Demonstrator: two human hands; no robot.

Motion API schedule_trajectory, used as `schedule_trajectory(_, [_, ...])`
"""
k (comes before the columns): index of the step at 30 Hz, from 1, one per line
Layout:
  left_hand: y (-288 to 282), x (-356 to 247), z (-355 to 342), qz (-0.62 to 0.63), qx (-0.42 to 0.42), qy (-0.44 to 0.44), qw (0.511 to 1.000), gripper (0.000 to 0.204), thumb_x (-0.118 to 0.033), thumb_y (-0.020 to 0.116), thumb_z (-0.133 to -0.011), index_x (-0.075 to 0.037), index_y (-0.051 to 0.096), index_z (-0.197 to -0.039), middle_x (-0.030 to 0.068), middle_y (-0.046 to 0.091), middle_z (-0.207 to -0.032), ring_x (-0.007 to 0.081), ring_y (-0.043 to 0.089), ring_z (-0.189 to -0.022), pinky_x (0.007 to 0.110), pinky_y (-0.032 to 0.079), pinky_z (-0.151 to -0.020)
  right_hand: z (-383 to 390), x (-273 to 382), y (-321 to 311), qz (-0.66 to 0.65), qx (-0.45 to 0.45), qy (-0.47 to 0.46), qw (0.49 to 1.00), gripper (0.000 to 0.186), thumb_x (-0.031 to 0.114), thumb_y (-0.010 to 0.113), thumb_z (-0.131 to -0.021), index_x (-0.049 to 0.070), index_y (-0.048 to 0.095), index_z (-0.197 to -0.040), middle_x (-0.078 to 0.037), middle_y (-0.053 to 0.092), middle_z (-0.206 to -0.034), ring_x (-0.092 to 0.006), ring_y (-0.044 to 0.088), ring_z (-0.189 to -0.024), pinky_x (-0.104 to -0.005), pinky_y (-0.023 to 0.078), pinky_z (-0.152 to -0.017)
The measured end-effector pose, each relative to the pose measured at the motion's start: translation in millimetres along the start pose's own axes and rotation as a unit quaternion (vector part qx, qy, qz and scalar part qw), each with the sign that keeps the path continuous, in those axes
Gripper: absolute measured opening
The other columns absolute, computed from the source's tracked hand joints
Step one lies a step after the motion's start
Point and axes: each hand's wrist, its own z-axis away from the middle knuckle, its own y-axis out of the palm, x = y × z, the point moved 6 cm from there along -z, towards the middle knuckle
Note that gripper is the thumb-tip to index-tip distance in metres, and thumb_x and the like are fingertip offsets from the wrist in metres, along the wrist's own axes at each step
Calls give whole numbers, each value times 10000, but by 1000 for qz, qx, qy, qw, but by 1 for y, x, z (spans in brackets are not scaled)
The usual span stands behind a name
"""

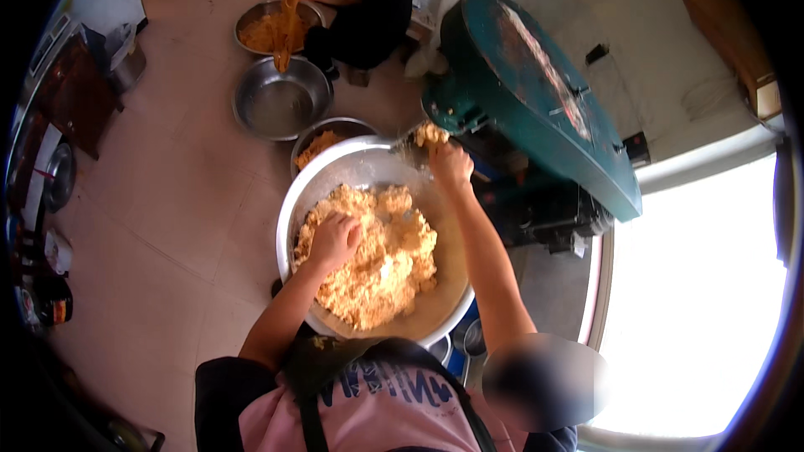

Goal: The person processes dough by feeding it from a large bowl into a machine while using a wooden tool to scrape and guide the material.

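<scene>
A large metal bowl (289, 218) holds crumbly orange-yellow dough (389, 259). My left hand (333, 243) is in the dough at the bowl's left side, fingers curled into it. My right hand (450, 166) is raised at the bowl's upper right rim, fingers closed on a clump of dough (432, 132) at the mouth of a large green machine (536, 100); the fingertips are partly hidden by the dough.
A co-worker (373, 21) lifts long orange strands over a basin (251, 21), beside a steel basin (280, 105). Another basin (335, 130) sits behind my bowl. Dark wooden furniture (71, 92) stands left, a bright doorway (687, 301) right.
</scene>
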Motion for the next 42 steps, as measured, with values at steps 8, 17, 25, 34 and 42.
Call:
schedule_trajectory(8, [-10,0,16,18,-63,23,998,111,-154,592,-864,-47,610,-843,98,614,-743,272,586,-761,406,477,-687,46,46,-38,128,3,-141,982,176,164,514,-862,72,656,-913,-134,694,-761,-313,692,-715,-428,548,-604])
schedule_trajectory(17, [-7,0,19,18,-6,-21,1000,179,-200,564,-907,-29,594,-866,126,626,-740,294,599,-750,410,492,-696,15,35,-13,-25,-39,-49,998,305,352,528,-896,321,602,-1190,-164,678,-816,-374,664,-765,-481,539,-659])
schedule_trajectory(25, [-15,0,21,28,-21,-31,999,216,-222,522,-931,-28,586,-860,137,614,-725,301,600,-736,424,490,-678,19,23,-35,-9,27,1,1000,263,316,473,-894,234,664,-1055,-156,683,-955,-364,653,-915,-449,527,-777])
schedule_trajectory(34, [-13,-3,19,34,-22,-27,999,208,-208,521,-922,-34,570,-820,146,608,-705,322,601,-720,438,487,-672,-7,16,21,45,19,27,998,278,241,467,-903,284,631,-1125,-161,684,-971,-342,674,-869,-440,548,-732])
schedule_trajectory(42, [-2,-5,17,9,29,-24,999,168,-209,527,-925,-52,586,-915,127,623,-737,286,621,-728,409,497,-666,35,36,-30,-69,-40,10,997,224,374,564,-842,253,694,-979,-191,673,-821,-419,644,-809,-500,528,-726])
